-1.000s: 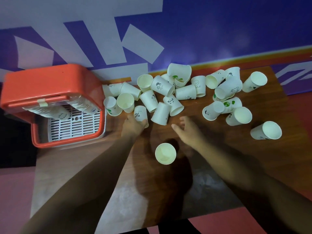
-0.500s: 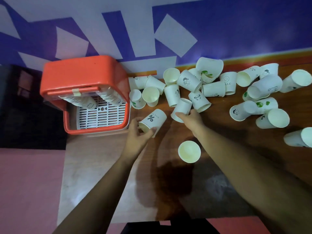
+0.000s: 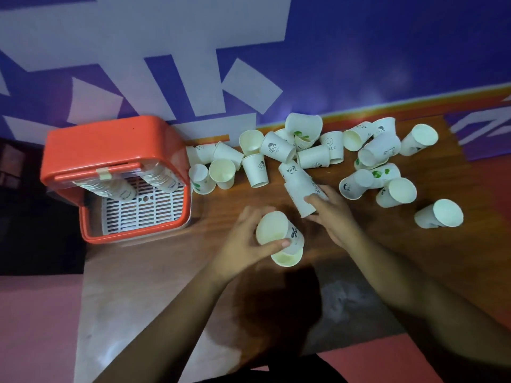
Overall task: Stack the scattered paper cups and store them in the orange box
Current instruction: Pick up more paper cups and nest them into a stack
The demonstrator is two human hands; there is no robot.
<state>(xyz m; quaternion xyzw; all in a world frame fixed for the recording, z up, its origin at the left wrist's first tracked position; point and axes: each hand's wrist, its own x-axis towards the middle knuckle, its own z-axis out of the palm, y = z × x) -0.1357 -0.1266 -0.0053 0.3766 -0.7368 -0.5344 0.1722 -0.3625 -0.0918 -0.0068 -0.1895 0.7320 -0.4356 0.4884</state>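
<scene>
My left hand (image 3: 249, 239) grips a white paper cup with a % mark (image 3: 276, 230), mouth up, right above an upright cup (image 3: 287, 257) standing on the wooden table (image 3: 442, 258). My right hand (image 3: 331, 214) holds a lying cup (image 3: 302, 196) by its side, near the panda cup (image 3: 290, 170). Several more white cups (image 3: 381, 158) lie scattered across the far half of the table. The orange box (image 3: 110, 142) stands open at the left, with two stacks of cups (image 3: 116, 189) lying inside on a white grid.
A blue and white wall banner (image 3: 359, 51) runs behind the table. The box sits at the table's left end beside a dark drop. Pink floor (image 3: 36, 327) shows at the lower left. One cup (image 3: 439, 214) lies apart at the right.
My left hand lifted the % cup from the pile and brought it over the upright cup near me. My right hand closed on a lying cup. The camera view shifted.
</scene>
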